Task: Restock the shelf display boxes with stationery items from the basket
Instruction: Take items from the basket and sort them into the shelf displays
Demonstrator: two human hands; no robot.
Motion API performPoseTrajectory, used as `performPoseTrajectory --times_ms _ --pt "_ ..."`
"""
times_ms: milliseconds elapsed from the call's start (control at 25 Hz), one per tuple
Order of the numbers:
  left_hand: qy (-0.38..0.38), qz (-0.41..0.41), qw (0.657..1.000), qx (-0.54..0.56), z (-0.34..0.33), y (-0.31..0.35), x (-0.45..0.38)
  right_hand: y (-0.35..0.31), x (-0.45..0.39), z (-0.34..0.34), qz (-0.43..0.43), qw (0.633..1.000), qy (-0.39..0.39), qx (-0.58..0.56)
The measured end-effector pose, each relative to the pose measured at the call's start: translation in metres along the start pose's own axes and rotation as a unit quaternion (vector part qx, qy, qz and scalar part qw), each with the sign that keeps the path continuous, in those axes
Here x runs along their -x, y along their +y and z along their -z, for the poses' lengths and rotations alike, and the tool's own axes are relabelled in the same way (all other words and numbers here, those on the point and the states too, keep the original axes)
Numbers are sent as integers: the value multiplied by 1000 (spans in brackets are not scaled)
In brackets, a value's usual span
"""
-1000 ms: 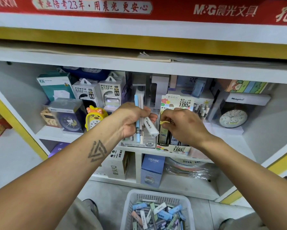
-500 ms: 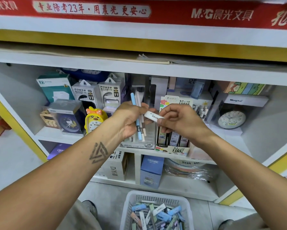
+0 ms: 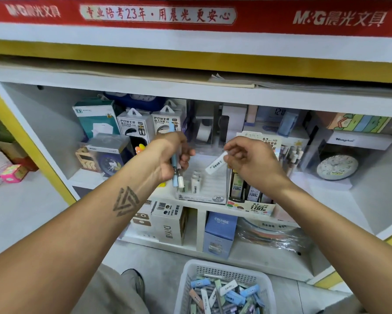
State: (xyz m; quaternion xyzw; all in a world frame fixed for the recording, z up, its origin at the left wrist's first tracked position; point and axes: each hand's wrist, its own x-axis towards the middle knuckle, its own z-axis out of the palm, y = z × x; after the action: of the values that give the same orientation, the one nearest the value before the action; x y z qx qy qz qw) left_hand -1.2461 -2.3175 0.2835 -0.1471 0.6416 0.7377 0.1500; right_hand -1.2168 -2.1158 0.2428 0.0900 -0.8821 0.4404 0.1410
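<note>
My left hand (image 3: 171, 156) grips a small bundle of pens (image 3: 176, 175), one light blue and one white, held upright in front of the shelf. My right hand (image 3: 247, 159) pinches a white lead case (image 3: 215, 165) by its upper end, tilted, above the white 2B display box (image 3: 204, 193). That box holds a few white cases at its left. Right of it stands the 0.7 HB display box (image 3: 251, 203) with dark cases. On the floor below sits the white basket (image 3: 188, 282), filled with several pastel lead cases (image 3: 224, 293).
Power bank boxes (image 3: 133, 126) and small clocks (image 3: 110, 163) crowd the shelf's left. A round clock (image 3: 336, 166) stands at the right. On the lower shelf are a DIY box (image 3: 169, 225) and a blue CRUHRE box (image 3: 220, 234). My shoe (image 3: 133, 281) is beside the basket.
My right hand took the white case from my left hand and drew it to the right. The two hands have moved apart, uncovering the 2B box.
</note>
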Motion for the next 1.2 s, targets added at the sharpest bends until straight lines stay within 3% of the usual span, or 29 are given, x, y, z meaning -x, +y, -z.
performPoseTrajectory --times_ms 200,280,800,1040,1200 --pt "-14 29 999 -10 13 -6 -1 -1 -13 -25 134 972 24 192" --pt "-17 24 999 -13 20 -8 -3 0 -18 -41 150 964 15 218" --pt "-67 23 997 -19 33 -12 1 0 -31 -72 121 946 -105 280" --pt "-81 22 997 1 25 -11 3 5 -24 -73 116 947 -103 282" --pt "-95 22 995 1 21 -11 6 3 -24 -73 77 942 -147 292"
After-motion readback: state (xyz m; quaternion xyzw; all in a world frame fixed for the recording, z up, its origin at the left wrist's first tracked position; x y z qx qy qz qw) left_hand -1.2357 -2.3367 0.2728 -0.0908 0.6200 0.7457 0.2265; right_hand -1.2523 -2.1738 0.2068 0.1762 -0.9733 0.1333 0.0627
